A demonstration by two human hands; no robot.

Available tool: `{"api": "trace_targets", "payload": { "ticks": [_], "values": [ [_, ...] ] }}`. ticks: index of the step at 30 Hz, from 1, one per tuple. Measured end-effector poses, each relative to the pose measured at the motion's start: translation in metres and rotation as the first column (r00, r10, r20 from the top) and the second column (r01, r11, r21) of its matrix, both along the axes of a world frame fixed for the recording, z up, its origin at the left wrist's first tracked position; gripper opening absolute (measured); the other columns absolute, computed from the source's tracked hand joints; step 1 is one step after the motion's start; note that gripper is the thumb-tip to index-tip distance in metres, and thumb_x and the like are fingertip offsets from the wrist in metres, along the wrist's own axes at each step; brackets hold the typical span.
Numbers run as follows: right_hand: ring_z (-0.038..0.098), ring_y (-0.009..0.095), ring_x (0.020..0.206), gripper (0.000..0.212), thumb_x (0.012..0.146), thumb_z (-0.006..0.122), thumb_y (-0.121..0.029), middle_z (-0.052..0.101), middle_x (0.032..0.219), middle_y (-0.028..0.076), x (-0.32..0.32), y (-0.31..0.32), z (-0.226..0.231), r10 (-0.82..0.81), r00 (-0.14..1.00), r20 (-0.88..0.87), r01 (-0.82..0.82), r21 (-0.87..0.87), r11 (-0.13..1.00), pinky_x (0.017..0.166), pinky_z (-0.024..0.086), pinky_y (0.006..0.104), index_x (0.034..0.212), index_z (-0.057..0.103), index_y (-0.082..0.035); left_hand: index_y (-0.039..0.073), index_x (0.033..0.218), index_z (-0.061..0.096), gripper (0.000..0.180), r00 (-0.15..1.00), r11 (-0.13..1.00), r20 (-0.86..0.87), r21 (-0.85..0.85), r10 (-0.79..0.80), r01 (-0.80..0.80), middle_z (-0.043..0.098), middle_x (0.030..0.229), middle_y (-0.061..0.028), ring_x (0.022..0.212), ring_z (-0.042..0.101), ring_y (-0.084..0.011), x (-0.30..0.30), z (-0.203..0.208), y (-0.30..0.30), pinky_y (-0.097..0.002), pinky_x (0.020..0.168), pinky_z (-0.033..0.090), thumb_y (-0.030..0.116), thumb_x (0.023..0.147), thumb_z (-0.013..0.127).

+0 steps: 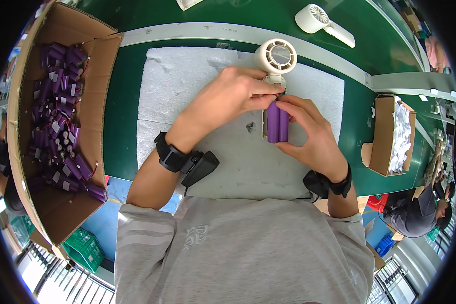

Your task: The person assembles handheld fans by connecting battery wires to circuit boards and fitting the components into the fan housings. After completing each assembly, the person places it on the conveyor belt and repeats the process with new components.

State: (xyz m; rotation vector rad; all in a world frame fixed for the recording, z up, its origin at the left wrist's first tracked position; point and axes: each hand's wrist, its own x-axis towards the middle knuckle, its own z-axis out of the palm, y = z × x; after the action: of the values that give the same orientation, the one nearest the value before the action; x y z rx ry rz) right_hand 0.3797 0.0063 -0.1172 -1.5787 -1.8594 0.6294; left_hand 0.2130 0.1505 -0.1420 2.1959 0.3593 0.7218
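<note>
Here's the cream plastic handheld fan point(276, 57), handle open, and two purple cylindrical batteries point(278, 124), side by side, lengthwise along the fan's handle!

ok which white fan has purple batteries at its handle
The nearer fan, which the left hand and right hand are working on: two purple batteries lie along its handle. The farther fan at upper right is untouched and shows none.

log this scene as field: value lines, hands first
left grip: fingertips at upper end of purple cells
right grip: along the cells' right side
fan: white, cells along its handle
surface: white foam sheet on green table
left box: cardboard, more cells inside
right box: cardboard, white pieces inside
farther off: second white fan
</note>
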Motion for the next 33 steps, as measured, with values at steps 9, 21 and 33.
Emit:
{"api": "trace_targets", "payload": {
  "ticks": [9,21,33],
  "values": [
    [0.061,0.028,0.103,0.059,0.060,0.083,0.000,0.053,0.130,0.013,-0.012,-0.005,0.002,-0.051,0.997,0.060,0.051,0.008,0.999,0.085,0.055,0.0361,0.115,0.062,-0.001,0.005,0.096,0.074,0.022,1.000,0.999,0.002,-0.028,0.015,-0.015,0.068,0.084,-0.0144,0.068,0.066,-0.0299,-0.001,0.002,0.001,-0.0351,0.062,0.054,0.004,0.074,0.071],
    [0.061,0.028,0.102,0.055,0.058,0.085,-0.003,0.056,0.131,0.016,-0.024,-0.009,0.003,-0.174,0.982,0.072,0.174,0.010,0.985,0.084,0.055,0.0364,0.110,0.066,0.000,0.009,0.102,0.074,0.030,0.999,0.998,-0.050,-0.061,0.007,-0.010,0.072,0.096,-0.0136,0.076,0.070,-0.0264,-0.002,0.006,0.002,-0.0298,0.065,0.055,0.005,0.072,0.076],
    [0.063,0.028,0.099,0.048,0.060,0.084,0.000,0.057,0.129,0.016,-0.017,-0.008,0.003,-0.096,0.977,0.188,0.090,0.042,0.995,0.082,0.056,0.0366,0.105,0.067,-0.001,0.011,0.108,0.072,0.043,0.995,0.990,-0.090,-0.140,-0.039,0.026,0.070,0.099,-0.0133,0.081,0.068,-0.0278,-0.006,0.004,0.003,-0.0318,0.073,0.055,0.015,0.067,0.083]
  ]
}}
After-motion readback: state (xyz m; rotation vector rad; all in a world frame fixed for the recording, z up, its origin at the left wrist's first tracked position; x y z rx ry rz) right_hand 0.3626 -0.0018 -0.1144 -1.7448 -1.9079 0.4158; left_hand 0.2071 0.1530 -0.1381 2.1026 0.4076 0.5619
